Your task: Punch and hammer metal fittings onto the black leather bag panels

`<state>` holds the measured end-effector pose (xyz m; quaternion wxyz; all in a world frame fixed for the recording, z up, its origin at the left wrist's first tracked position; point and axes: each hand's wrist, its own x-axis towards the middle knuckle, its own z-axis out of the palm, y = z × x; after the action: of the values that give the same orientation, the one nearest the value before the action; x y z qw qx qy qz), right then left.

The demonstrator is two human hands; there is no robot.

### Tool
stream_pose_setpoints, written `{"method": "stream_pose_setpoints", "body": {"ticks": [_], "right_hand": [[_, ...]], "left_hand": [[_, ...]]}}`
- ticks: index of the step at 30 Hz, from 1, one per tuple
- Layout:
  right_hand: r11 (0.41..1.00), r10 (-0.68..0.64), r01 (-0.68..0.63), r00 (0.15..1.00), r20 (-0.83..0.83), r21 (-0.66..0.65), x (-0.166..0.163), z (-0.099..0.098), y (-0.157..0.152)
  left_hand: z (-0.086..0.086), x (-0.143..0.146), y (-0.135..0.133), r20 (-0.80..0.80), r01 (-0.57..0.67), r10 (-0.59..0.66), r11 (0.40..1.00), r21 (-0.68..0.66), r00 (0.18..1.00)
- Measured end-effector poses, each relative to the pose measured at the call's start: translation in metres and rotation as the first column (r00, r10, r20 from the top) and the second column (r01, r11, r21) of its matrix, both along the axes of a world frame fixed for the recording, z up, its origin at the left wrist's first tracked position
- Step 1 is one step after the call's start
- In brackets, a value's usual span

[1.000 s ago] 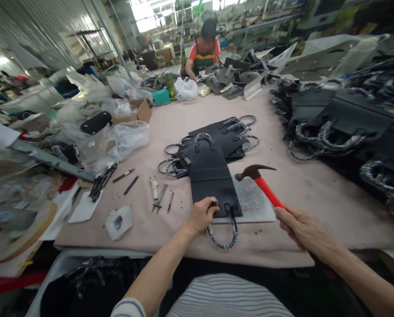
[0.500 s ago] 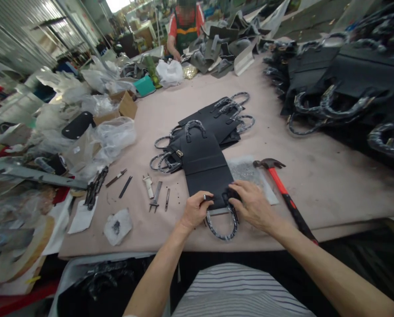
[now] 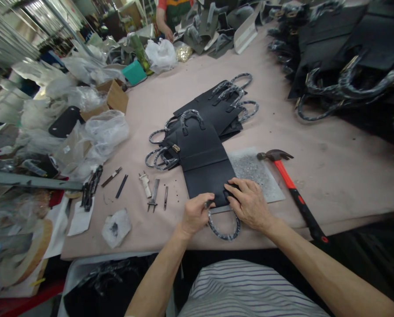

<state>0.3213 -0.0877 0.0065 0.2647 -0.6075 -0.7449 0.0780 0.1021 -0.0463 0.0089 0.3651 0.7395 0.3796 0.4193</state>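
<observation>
A black bag panel [image 3: 205, 176] lies in front of me with a plastic-wrapped handle [image 3: 225, 237] at its near edge. My left hand [image 3: 195, 215] is closed around a short, dark metal rod [image 3: 209, 204], held at the panel's near left corner beside the handle. Most of the rod is hidden by the fingers. At the near right corner, my right hand [image 3: 251, 202] grips the handle's end tab against the panel, thumb and fingers bent around it. Under the panel's right side sits a pale, pitted slab [image 3: 258, 174]. More black bag panels [image 3: 213, 110] are stacked beyond.
A claw hammer [image 3: 294, 189] with a red and black handle lies to the right. Several small tools [image 3: 153, 196] and a crumpled white wrapper [image 3: 115, 228] lie left. Black bags [image 3: 335, 57] are piled at far right; plastic bags [image 3: 106, 127] crowd the left. A co-worker's arm [image 3: 163, 26] shows at the back.
The view has tilted slightly, so the far side sits higher in the picture. My right hand's fingers have closed in on the handle tab. The left hand stays at the panel's corner.
</observation>
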Motion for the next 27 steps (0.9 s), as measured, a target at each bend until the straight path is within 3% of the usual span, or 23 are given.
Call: {"method": "stream_pose_setpoints", "body": {"ticks": [4, 8, 11, 13, 21, 27], "right_hand": [[1.0, 0.004, -0.004, 1.0, -0.007, -0.008, 0.0, 0.001, 0.0], [1.0, 0.002, -0.002, 1.0, -0.004, -0.016, 0.0, 0.001, 0.0], [1.0, -0.002, 0.002, 1.0, -0.005, -0.017, 0.0, 0.0, 0.0], [1.0, -0.003, 0.003, 1.0, -0.004, -0.021, 0.0, -0.001, 0.0], [0.999, -0.007, 0.007, 1.0, -0.018, -0.037, -0.001, 0.0, 0.001], [0.999, -0.006, 0.006, 1.0, -0.011, -0.041, 0.0, 0.002, 0.0]], "left_hand": [[-0.002, 0.001, -0.003, 0.027, -0.143, 0.145, 0.988, -0.049, 0.989], [-0.002, -0.003, 0.005, 0.09, -0.065, 0.082, 0.982, -0.177, 0.993], [-0.004, -0.008, 0.014, 0.266, -0.08, 0.188, 0.925, -0.372, 0.945], [-0.005, -0.01, 0.016, 0.314, -0.086, 0.235, 0.902, -0.423, 0.92], [0.001, 0.004, 0.004, 0.107, -0.07, 0.099, 0.968, -0.24, 0.989], [0.002, 0.004, 0.005, 0.033, -0.071, 0.076, 0.986, -0.153, 0.997]]}}
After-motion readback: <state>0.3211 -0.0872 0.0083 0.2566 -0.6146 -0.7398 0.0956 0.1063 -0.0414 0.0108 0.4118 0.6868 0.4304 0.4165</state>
